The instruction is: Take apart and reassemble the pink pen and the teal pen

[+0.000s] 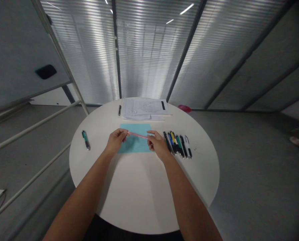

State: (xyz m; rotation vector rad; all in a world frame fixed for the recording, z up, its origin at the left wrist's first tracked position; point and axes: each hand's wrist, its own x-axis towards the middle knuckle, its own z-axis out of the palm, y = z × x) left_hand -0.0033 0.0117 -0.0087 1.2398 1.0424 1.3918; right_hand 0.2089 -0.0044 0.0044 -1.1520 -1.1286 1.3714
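A thin pink strip is stretched between my two hands above a light blue sheet. My left hand pinches its left end, with fingers closed. At the other end, my right hand grips the strip between thumb and fingers, the index finger partly extended. Just right of my right hand, several pens lie side by side on the white round table.
A green and black pen lies at the table's left. Printed papers and a dark pen are at the far edge. A white metal frame stands left; a pink object shows behind the table.
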